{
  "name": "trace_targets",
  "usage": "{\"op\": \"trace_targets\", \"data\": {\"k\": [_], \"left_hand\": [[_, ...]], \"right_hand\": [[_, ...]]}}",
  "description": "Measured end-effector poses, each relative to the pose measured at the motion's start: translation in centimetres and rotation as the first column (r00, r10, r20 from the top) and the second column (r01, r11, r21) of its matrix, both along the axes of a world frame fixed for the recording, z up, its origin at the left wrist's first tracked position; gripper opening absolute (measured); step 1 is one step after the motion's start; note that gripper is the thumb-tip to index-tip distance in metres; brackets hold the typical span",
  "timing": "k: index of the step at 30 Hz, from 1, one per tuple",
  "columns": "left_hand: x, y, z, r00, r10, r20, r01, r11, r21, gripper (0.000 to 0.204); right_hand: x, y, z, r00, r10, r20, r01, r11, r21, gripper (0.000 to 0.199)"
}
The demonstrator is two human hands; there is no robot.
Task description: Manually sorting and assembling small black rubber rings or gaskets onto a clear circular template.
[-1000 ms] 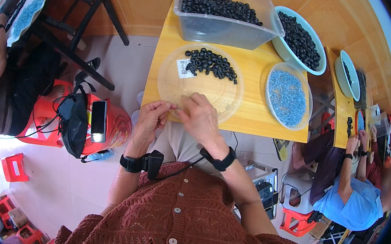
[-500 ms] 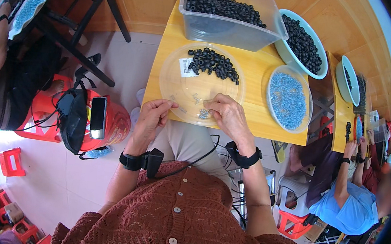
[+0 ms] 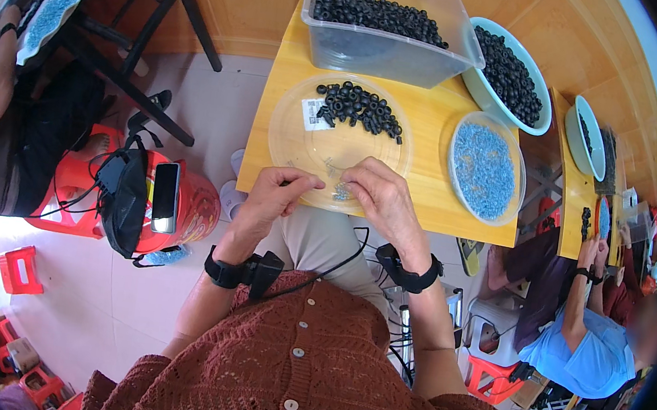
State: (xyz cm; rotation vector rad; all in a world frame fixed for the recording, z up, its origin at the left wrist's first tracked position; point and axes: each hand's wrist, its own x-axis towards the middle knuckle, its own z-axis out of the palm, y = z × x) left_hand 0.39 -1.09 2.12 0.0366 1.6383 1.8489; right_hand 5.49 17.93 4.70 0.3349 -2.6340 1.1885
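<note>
**Clear plate at the near edge of the desk, both hands on it**

Clear plate [image 3: 303, 141] lies on the yellow desk [image 3: 426, 131], its near rim at the desk's near edge. On the floor to the left stands a red stool [image 3: 190, 209] with a phone and a dark bag on it. The left hand [image 3: 277, 195] rests at the plate's near rim, fingers curled with thumb and forefinger pinched together; what they hold is too small to tell. Just right of it, the right hand [image 3: 382, 199] lies palm down, its fingertips closed over a few small pale pieces [image 3: 340, 193] on the plate. A heap of black rings [image 3: 360, 107] sits on the plate's far side. Beyond it stands a clear tub [image 3: 387, 50] of black rings. Farther right lie a dish of blue pieces [image 3: 484, 170] and a pale bowl [image 3: 483, 93] with more black rings.
</note>
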Motion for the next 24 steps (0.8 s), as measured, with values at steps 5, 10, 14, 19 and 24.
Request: {"op": "trace_targets", "data": {"k": [5,10,14,19,24], "left_hand": [[-0.4,0.8,-0.6,0.991,-0.131,0.009,0.13,0.988,0.078,0.018],[-0.7,0.5,-1.2,0.979,-0.169,0.11,0.151,0.976,0.154,0.016],[-0.8,0.5,-1.5,0.973,-0.194,0.122,0.175,0.973,0.149,0.015],[-0.7,0.7,-1.3,0.975,-0.175,0.139,0.154,0.976,0.154,0.013],[-0.8,0.6,-1.6,0.971,-0.155,0.182,0.125,0.978,0.165,0.013]], "right_hand": [[0.0,-1.0,1.2,0.997,0.076,-0.034,-0.075,0.997,0.015,0.013],[0.2,-1.2,0.8,0.997,0.074,-0.016,-0.074,0.997,-0.002,0.012],[0.3,-1.5,0.2,0.997,0.071,-0.03,-0.073,0.996,-0.053,0.013],[0.2,-1.5,-0.5,0.998,0.059,0.0,-0.058,0.983,-0.176,0.017],[0.6,-1.5,-0.8,0.998,0.034,0.061,-0.02,0.976,-0.215,0.019]]}}
